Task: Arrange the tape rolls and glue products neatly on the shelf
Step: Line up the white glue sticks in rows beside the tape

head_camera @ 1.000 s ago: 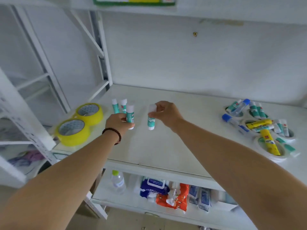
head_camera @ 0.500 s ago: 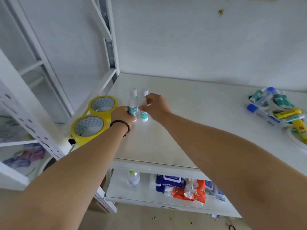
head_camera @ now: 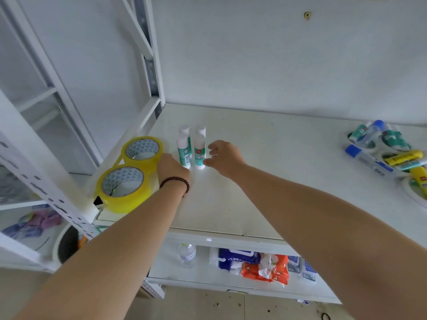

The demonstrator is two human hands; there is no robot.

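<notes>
Four glue sticks stand upright in a tight block just right of the two yellow tape rolls, so this corner of the shelf looks arranged. Well right of the block, a mixed pile of glue products is not yet sorted. The left hand rests closed against the front-left stick, though I cannot tell if it grips it. The right hand is open, its fingertips beside the front-right stick.

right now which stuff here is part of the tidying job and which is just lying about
Part of the job:
- four upright glue sticks
- two yellow tape rolls
- pile of glue products and white tape rolls

Just lying about, lower shelf:
- water bottle
- blue wipes pack
- orange packet
</notes>
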